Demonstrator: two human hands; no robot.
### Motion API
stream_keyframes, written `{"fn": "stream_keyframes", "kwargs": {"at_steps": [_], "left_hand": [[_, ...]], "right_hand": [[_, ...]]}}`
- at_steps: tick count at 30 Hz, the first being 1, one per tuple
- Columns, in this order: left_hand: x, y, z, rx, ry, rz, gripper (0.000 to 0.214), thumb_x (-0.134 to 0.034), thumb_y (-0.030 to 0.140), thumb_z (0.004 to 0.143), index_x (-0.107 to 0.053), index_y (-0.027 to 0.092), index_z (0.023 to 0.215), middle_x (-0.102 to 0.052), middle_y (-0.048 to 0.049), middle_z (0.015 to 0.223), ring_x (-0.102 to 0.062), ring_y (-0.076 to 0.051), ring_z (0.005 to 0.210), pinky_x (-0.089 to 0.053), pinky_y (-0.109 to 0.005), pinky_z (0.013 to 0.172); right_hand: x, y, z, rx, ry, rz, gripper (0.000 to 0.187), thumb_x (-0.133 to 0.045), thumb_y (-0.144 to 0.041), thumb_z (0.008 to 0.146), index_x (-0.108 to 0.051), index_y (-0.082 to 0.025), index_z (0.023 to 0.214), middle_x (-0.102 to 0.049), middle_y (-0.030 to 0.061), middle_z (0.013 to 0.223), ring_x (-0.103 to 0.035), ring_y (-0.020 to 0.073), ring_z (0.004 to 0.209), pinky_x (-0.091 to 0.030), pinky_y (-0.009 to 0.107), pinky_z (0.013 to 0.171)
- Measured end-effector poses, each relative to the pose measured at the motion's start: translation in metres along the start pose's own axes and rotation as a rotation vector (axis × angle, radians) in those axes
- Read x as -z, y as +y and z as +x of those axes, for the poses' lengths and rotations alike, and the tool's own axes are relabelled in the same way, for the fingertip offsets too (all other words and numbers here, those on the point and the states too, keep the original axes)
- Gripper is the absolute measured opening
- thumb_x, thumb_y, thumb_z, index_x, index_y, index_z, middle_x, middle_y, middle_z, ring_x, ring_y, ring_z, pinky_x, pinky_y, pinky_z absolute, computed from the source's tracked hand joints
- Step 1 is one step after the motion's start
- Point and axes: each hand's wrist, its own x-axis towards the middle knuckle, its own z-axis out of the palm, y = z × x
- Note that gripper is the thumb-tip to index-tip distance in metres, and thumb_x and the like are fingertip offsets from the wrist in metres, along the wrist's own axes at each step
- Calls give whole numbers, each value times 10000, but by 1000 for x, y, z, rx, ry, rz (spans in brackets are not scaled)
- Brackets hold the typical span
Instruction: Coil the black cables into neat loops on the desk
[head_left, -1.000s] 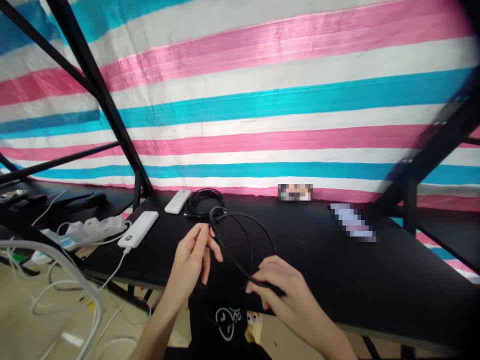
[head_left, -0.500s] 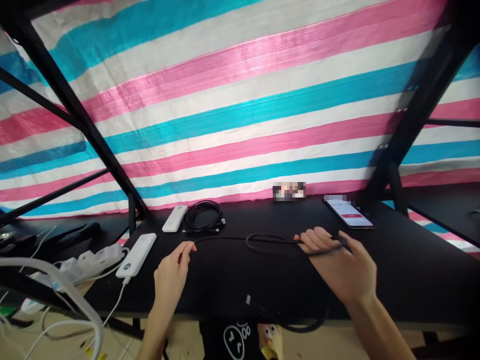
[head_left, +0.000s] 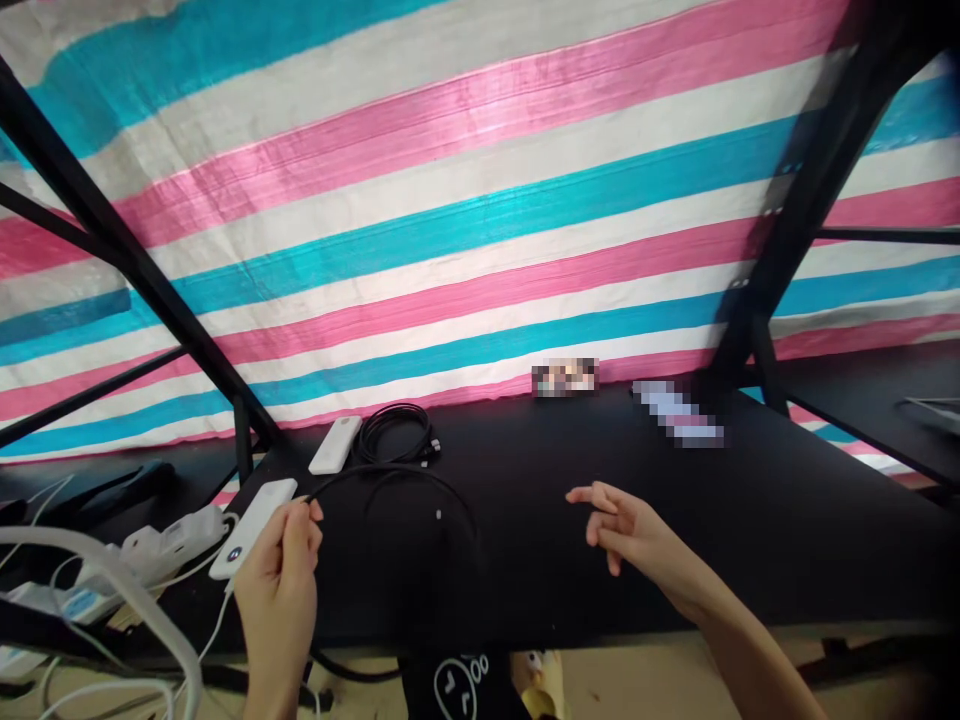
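Head view: left hand [head_left: 281, 560] pinches black cable [head_left: 375, 468], arcing rightward across table [head_left: 750, 540]; right hand [head_left: 637, 530] spread, empty.

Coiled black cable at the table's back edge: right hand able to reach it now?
Probably yes. The right hand is open and empty, with bare table between it and the coiled cable; only the left hand's loose cable arcs nearby.

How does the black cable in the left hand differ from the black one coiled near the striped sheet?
The held cable sweeps in one loose arc across the table; the coiled cable lies wound in a tight bundle. The left hand grips the held cable's end; no hand touches the coiled cable. Both are thin and black.
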Motion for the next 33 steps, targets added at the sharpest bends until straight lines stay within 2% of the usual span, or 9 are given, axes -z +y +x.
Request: {"fn": "stream_keyframes", "kwargs": {"at_steps": [3,6,9,12,17,22,27,30,33], "left_hand": [[-4,13,-7,-60,-61,54,236,-524,375,829,-614,174,747,-493,27,580,-445,-95,506,-357,-183,468],[-12,24,-10,-56,-59,10,214,-518,351,842,-613,179,758,-461,40,557,-411,-83,483,-326,-179,446],[-21,28,-8,7,-97,-128,219,-503,345,867,-582,188,736,-390,57,533,-339,-77,457,-260,-191,418],[-25,26,-3,19,-132,-182,196,-523,331,860,-584,184,746,-427,47,558,-363,-82,483,-272,-199,438],[-19,20,0,6,-111,-205,223,-521,345,871,-580,175,738,-398,46,547,-351,-86,480,-265,-205,438],[-25,16,-1,102,-185,-299,254,-546,384,860,-575,172,723,-374,52,546,-347,-79,477,-305,-184,442],[-32,18,-2,120,-214,-275,248,-546,371,854,-579,170,713,-427,41,560,-373,-75,480,-321,-172,432],[-27,17,-2,80,-245,-193,247,-532,337,861,-586,167,689,-421,46,517,-373,-73,460,-318,-173,423],[-19,8,-2,72,-218,-138,224,-538,328,855,-610,168,716,-453,43,502,-412,-78,454,-346,-172,424]], "right_hand": [[-2,4,1,83,64,-103,280,-692,-290,673,-488,-224,852,-574,92,1115,-634,229,880,-587,324,573],[-18,2,5,244,99,-254,458,-696,-380,734,-521,-257,1139,-523,99,1258,-519,285,1175,-481,469,952],[-43,4,15,311,-41,-246,571,-649,-397,806,-422,-311,1323,-433,75,1400,-420,259,1286,-390,473,1043],[-63,5,30,339,-194,-143,541,-586,-417,863,-399,-338,1365,-373,50,1466,-357,236,1337,-329,458,1085],[-75,-4,46,310,-315,102,418,-365,-482,958,-487,-318,1322,-433,51,1439,-361,225,1339,-300,463,1094],[-100,-5,44,348,-329,19,401,-524,-418,908,-525,-315,1296,-462,35,1414,-387,218,1320,-286,426,1104],[-124,-12,43,271,-426,47,392,-596,-431,857,-609,-209,1180,-658,95,1130,-598,243,1083,-456,388,947],[-115,-16,44,244,-410,-5,329,-600,-436,850,-638,-176,1047,-689,66,888,-660,217,867,-517,355,807],[-87,-16,45,215,-258,27,313,-532,-445,892,-615,-187,1049,-673,57,872,-660,187,814,-536,323,742]]}}
